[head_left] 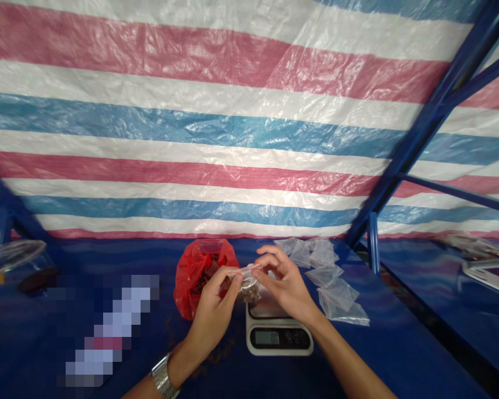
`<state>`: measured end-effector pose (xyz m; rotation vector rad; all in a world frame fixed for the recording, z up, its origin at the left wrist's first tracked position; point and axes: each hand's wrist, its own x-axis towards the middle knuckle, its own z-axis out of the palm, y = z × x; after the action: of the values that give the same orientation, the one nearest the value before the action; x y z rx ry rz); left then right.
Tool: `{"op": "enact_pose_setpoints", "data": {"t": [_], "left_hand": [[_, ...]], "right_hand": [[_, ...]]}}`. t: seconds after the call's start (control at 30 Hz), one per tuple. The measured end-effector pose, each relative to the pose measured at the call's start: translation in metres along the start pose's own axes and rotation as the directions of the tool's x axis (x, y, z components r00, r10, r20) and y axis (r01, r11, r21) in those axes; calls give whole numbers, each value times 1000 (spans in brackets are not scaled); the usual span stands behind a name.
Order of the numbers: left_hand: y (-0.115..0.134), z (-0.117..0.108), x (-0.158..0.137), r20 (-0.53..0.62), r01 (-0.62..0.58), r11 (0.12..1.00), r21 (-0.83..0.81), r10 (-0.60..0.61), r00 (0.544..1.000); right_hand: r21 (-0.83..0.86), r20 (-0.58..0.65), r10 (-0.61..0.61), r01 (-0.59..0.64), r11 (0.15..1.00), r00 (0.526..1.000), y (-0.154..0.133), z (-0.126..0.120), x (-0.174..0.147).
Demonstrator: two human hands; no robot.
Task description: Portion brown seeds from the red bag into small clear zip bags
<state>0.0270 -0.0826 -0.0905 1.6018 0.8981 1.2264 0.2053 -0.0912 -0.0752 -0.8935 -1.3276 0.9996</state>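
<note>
Striped sheeting (216,133) backs a blue table (216,382). Left hand (216,310) and right hand (286,288) pinch a small clear bag (250,292) by its top edge, over a scale (279,338) they partly hide; the brown contents look indistinct.

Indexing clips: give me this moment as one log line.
left hand: pinching small clear bag | right hand: pinching its top edge | contents: brown pieces | nearby: scale, red bag, more clear bags

Between the left hand (217,303) and right hand (289,291) is a pouch (249,292), with a scale (279,337) below. A sack (184,272) lies behind the left; bags (341,295) lie rightward.
</note>
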Motion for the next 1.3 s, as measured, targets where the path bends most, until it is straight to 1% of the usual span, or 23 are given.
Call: {"op": "enact_pose_setpoints", "data": {"t": [0.1,0.2,0.33,0.47,0.63,0.73,0.87,1.03,1.07,1.1,1.13,1.17,1.23,1.27,1.3], "left_hand": [[-2,-2,1,19,-28,999,44,27,999],[-5,-3,0,34,-28,999,33,27,999],[-7,-3,0,-12,-25,1000,-17,25,1000],[-4,-4,1,-11,-43,998,-40,43,999],[5,-3,3,-13,-82,996,41,82,997],[9,-4,3,-9,-103,994,46,104,995],[9,-6,3,-1,-113,991,73,114,994],[4,-6,1,-7,-144,987,70,145,989],[4,-6,0,-19,-144,987,72,145,989],[4,-6,-1,-45,-139,987,78,143,989],[4,-5,-2,-81,-131,987,90,139,987],[4,-5,-2,-120,-123,987,104,135,984],[5,-6,-3,-186,-103,986,134,127,974],[5,-6,-2,-203,-98,985,143,126,971],[6,-7,-2,-211,-99,984,147,128,969]], "right_hand": [[-40,19,-18,18,999,1000,1,3,-2],[-71,-17,-26,24,997,1000,5,6,-4],[-148,-40,-50,44,988,998,8,8,-6],[-163,-7,-86,83,983,996,5,12,-7],[-236,-9,-111,106,966,994,-1,15,-9],[-269,27,-116,119,956,993,-6,14,-9],[-314,49,-138,147,938,989,-11,13,-9],[-314,53,-126,136,940,991,-10,10,-8],[-316,29,-140,142,938,990,-10,8,-7],[-311,-21,-161,147,939,987,-10,5,-5],[-297,-100,-183,147,943,978,-10,2,-2],[-278,-200,-202,142,950,959,-9,-3,1],[-218,-399,-197,115,969,895,-8,-14,7],[-183,-468,-169,93,979,867,-6,-20,10],[-146,-506,-133,67,987,853,-3,-24,13]]}}
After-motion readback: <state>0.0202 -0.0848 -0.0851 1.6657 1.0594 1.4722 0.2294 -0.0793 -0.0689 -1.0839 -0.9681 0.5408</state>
